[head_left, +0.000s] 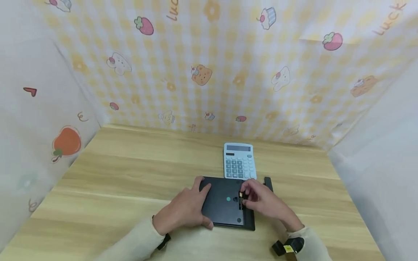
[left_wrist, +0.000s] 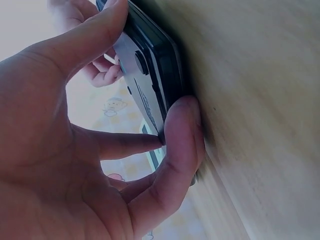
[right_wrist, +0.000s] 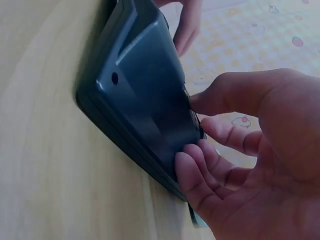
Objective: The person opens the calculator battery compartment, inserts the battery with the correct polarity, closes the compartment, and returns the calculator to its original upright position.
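A black calculator (head_left: 218, 203) lies back side up on the table, small round feet and an open battery slot showing. My left hand (head_left: 186, 208) holds it by the left end, thumb at the near edge and fingers at the far edge. In the left wrist view the fingers (left_wrist: 182, 125) curl round its rim. A dark battery (head_left: 241, 201) with a copper-coloured end sits in the slot. The thumb and forefinger of my right hand (head_left: 261, 199) pinch at this battery. In the right wrist view, the other fingertips (right_wrist: 187, 167) rest against the casing (right_wrist: 160, 100).
A light blue calculator (head_left: 240, 161) lies face up just behind the black one. A narrow dark piece (head_left: 268, 183) lies to the right, beyond the right hand. The wooden table (head_left: 130, 163) meets a patterned backdrop (head_left: 196, 98) at the back and pale walls at the sides.
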Motion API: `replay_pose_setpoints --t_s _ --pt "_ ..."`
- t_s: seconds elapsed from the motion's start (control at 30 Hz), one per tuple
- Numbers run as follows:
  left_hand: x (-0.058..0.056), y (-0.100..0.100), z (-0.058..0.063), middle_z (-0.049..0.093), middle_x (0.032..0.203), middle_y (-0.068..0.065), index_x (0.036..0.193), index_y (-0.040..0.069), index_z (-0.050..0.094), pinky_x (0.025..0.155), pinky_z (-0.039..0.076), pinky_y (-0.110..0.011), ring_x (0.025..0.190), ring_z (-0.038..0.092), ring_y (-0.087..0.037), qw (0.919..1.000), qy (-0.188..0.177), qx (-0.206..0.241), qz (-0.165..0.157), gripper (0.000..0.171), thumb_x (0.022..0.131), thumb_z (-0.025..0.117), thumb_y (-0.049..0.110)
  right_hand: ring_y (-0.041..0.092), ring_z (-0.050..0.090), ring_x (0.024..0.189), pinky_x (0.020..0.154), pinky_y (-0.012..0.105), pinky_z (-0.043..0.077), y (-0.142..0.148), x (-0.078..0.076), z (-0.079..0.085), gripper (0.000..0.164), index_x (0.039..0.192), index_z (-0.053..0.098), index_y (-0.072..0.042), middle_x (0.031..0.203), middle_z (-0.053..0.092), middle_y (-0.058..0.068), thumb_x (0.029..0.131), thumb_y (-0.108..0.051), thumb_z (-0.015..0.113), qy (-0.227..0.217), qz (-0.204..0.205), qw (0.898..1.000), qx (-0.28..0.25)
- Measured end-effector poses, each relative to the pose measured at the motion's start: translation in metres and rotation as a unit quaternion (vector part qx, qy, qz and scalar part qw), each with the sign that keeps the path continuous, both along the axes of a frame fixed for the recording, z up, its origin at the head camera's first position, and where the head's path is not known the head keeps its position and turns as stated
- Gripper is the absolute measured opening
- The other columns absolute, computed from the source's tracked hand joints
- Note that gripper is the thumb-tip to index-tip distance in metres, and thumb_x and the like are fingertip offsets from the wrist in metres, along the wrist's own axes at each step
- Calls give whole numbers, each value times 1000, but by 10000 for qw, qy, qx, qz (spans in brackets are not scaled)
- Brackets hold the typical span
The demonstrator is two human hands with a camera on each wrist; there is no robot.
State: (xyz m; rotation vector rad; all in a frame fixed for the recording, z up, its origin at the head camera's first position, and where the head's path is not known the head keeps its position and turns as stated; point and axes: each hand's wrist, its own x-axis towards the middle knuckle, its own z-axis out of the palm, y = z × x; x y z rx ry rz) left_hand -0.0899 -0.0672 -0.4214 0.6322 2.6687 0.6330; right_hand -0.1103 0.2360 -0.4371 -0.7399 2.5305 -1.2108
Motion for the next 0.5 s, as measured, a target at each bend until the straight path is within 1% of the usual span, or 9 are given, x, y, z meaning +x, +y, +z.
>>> replay_pose_setpoints --t_s 0.13,0.23,0.33,0.4,0.5 --pt "5 -1 -5 28 173 -25 162 1 51 77 60 -46 85 65 -35 10000 -33 18 50 122 68 103 58 18 60 88 74 28 54 5 1 -2 30 123 63 -4 103 61 6 96 0 76 -209 34 9998 -72" --pt "7 -2 -6 28 173 -25 162 1 51 79 60 -47 87 65 -35 10000 -19 47 64 123 67 104 58 18 65 91 78 30 58 12 0 0 30 124 64 -4 107 65 6 96 0 74 -152 -80 9998 47" --pt "6 -1 -3 29 172 -25 162 1 52 79 60 -46 86 65 -33 9999 29 80 61 123 67 104 58 16 67 91 78 31 59 23 -3 6 32 122 65 -4 108 68 6 93 3 74 83 -262 9995 142" --pt "5 -1 0 29 172 -25 162 1 52 79 60 -46 86 65 -33 9999 87 94 56 123 67 104 58 16 67 89 76 31 59 31 -6 12 33 121 66 -3 107 69 7 91 5 76 303 -402 9986 159" --pt "5 -1 0 28 173 -26 162 1 51 79 60 -46 87 65 -33 9999 97 113 52 123 66 105 58 18 68 90 75 30 59 43 -9 17 33 118 67 -3 106 69 9 89 6 81 528 -693 9957 304"
